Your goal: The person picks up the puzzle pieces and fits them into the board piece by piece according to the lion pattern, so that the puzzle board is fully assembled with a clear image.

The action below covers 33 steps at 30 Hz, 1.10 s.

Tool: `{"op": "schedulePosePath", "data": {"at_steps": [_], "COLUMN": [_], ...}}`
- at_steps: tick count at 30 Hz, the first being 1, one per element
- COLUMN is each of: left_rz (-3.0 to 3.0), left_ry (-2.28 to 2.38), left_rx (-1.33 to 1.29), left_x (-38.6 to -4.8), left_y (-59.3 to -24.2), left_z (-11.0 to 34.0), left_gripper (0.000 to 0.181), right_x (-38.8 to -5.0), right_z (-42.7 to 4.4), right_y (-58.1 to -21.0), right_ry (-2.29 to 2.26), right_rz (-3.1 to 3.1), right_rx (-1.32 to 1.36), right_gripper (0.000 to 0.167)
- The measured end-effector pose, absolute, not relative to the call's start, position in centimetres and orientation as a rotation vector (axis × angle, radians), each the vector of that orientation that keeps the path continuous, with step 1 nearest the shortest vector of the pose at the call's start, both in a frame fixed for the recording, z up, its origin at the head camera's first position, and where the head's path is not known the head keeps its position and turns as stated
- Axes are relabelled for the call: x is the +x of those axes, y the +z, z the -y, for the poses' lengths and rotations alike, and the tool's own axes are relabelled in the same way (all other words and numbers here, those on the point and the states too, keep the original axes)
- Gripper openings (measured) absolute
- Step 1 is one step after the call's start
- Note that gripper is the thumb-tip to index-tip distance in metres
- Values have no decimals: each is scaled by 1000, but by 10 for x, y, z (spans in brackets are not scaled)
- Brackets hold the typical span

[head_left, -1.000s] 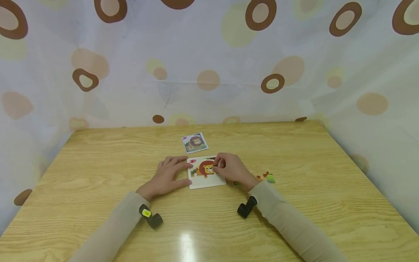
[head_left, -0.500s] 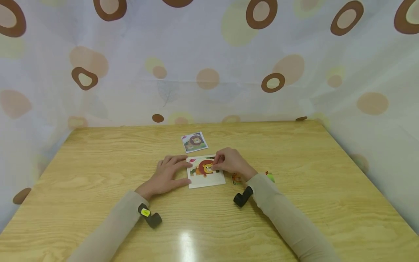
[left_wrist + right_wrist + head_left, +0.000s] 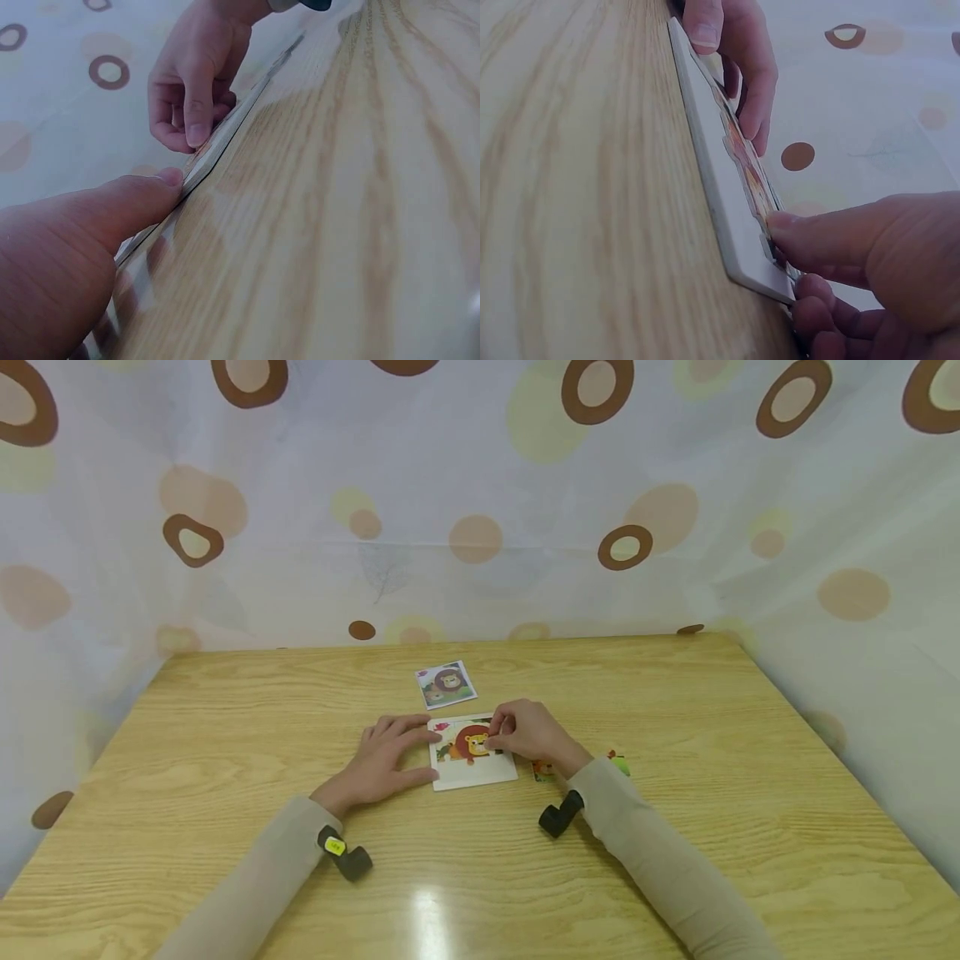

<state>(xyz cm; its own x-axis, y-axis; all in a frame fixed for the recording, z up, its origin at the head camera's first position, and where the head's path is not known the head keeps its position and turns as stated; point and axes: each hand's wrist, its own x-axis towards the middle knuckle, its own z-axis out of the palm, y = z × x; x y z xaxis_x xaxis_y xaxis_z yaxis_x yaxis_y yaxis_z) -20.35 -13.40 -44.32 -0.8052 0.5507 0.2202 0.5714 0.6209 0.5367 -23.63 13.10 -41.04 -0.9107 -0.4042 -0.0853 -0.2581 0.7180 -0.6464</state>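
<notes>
A white puzzle board (image 3: 474,775) lies flat on the table, its upper part covered with joined pieces of a lion picture (image 3: 471,743); the lower strip is bare white. My left hand (image 3: 381,764) rests at the board's left side, thumb and fingers spread and touching its edge. Over the right side, my right hand (image 3: 534,731) pinches a small puzzle piece (image 3: 768,247) at the picture's edge, the thumb on top; fingers cover much of it. Loose puzzle pieces (image 3: 542,770) lie right of the board, partly hidden beneath the right wrist.
Behind the board lies a square card (image 3: 447,685) with the full lion picture. Another loose piece, green (image 3: 621,766), shows beyond the right sleeve. The wooden table (image 3: 225,718) ends at a patterned curtain (image 3: 480,585).
My right hand has shifted slightly left and up along the board, and the wrist has moved, uncovering an orange loose piece. The left hand stays at the board's edge.
</notes>
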Motion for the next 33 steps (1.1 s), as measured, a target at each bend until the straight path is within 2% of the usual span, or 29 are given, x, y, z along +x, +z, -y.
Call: {"op": "schedulePosePath", "data": {"at_steps": [11, 23, 33], "left_rz": [2766, 2799, 2804], "left_ry": [-940, -948, -925], "left_rx": [-993, -972, -974], "left_x": [-205, -205, -207], "left_y": [-444, -446, -448], "left_z": [132, 132, 133], "left_gripper": [48, 49, 49], "right_x": [-234, -232, -231], "right_z": [-150, -184, -200], "right_y": [-404, -390, -378], "right_ry": [-976, -868, -708], "right_rz": [-2667, -2563, -2449], "right_rx": [-657, -698, -728], "right_gripper": [10, 29, 31]}}
